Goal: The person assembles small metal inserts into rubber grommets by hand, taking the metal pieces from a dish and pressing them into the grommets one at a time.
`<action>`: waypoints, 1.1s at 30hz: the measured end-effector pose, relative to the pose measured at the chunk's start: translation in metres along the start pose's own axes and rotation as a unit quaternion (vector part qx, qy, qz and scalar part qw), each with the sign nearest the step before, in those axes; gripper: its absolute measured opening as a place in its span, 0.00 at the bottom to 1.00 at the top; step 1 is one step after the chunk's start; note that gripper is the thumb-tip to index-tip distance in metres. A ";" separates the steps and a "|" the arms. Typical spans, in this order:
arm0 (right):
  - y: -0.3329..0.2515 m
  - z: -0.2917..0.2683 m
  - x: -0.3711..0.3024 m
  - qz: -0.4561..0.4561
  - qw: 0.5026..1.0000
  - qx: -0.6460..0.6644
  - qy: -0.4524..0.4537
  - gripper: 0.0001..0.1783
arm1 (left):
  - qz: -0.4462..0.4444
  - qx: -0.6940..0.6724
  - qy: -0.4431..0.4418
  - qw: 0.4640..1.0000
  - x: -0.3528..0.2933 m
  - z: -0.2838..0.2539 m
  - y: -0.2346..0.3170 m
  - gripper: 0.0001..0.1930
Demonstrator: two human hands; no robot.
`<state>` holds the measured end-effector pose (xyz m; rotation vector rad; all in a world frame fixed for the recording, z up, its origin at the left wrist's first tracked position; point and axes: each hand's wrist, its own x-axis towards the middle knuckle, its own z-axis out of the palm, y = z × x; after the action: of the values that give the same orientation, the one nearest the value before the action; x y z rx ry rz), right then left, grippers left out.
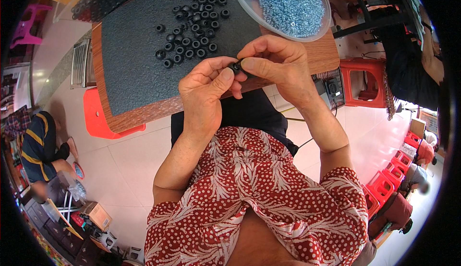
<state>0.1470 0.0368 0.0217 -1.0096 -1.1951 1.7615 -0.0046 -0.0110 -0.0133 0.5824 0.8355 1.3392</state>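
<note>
Close to the table's front edge, my two hands meet at fingertip height. My left hand [206, 86] pinches a small black ring-shaped bead [234, 67] between thumb and fingers. Against the bead's right side, the thumb and forefinger of my right hand [281, 66] are pressed together; whatever they grip is too small and hidden to name. Just beyond lie several loose black beads [200, 42], scattered on a dark textured mat [132, 69]. A round clear tub [328, 18] at the back right holds many tiny blue glassy beads [290, 6].
The mat covers most of a wood-edged table [331, 54]. At the back left stands a clear container of black pieces [108, 2]. Red stools [362, 83] flank the table, with one [98, 114] at left. Other people sit nearby, left [41, 146] and right [396, 213].
</note>
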 end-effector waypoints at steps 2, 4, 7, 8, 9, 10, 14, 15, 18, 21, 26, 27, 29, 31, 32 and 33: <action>0.001 0.000 0.000 -0.001 1.000 0.003 -0.001 0.05 | 0.001 0.003 0.002 1.000 0.000 0.000 0.000 0.09; 0.003 0.001 0.000 -0.030 0.999 -0.043 0.001 0.04 | 0.004 0.013 0.008 1.000 -0.001 0.001 0.000 0.09; 0.005 0.005 -0.001 -0.070 0.994 -0.090 0.005 0.04 | 0.016 0.037 0.015 0.999 -0.003 0.000 0.000 0.09; 0.007 0.005 -0.002 -0.069 0.994 -0.090 0.005 0.04 | 0.025 0.050 0.015 0.998 -0.003 0.000 0.000 0.09; 0.009 0.004 -0.002 -0.097 0.989 -0.113 0.005 0.04 | 0.025 0.050 0.015 0.998 -0.003 0.000 -0.001 0.09; 0.011 0.004 -0.002 -0.123 0.983 -0.136 0.005 0.04 | 0.030 0.052 0.020 0.998 -0.003 0.000 -0.002 0.10; 0.016 0.005 -0.003 -0.135 0.982 -0.131 0.007 0.05 | 0.032 0.041 0.026 0.998 -0.004 0.001 -0.004 0.10; 0.015 0.008 -0.004 -0.120 0.988 -0.098 0.015 0.05 | 0.032 0.041 0.027 0.998 -0.004 0.002 -0.003 0.10; 0.017 0.009 -0.004 -0.135 0.984 -0.114 0.031 0.05 | 0.047 0.067 0.032 0.996 -0.006 0.004 -0.004 0.10; 0.019 0.007 -0.001 -0.237 0.938 -0.250 0.038 0.07 | 0.080 0.123 0.048 0.988 -0.009 0.007 -0.005 0.09; 0.018 0.008 0.000 -0.360 0.833 -0.417 0.046 0.10 | 0.105 0.134 0.047 0.984 -0.010 0.007 -0.008 0.09; 0.019 0.009 0.000 -0.379 0.817 -0.432 0.050 0.11 | 0.105 0.135 0.047 0.984 -0.010 0.007 -0.008 0.09; 0.019 0.009 0.000 -0.397 0.800 -0.447 0.057 0.11 | 0.060 0.106 0.046 0.992 -0.010 0.007 -0.005 0.08; 0.019 0.006 0.002 -0.410 0.797 -0.442 0.042 0.12 | 0.031 0.083 0.037 0.995 -0.008 0.005 0.000 0.08; 0.018 0.005 0.002 -0.409 0.797 -0.442 0.043 0.12 | 0.003 0.059 0.029 0.998 -0.007 0.003 0.002 0.08; 0.017 0.003 0.003 -0.394 0.811 -0.432 0.026 0.12 | 0.002 0.059 0.029 0.998 -0.007 0.002 0.002 0.08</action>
<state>0.1405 0.0335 0.0055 -0.7994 -2.0632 0.4912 -0.0041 -0.0174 -0.0092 0.6408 0.9664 1.3222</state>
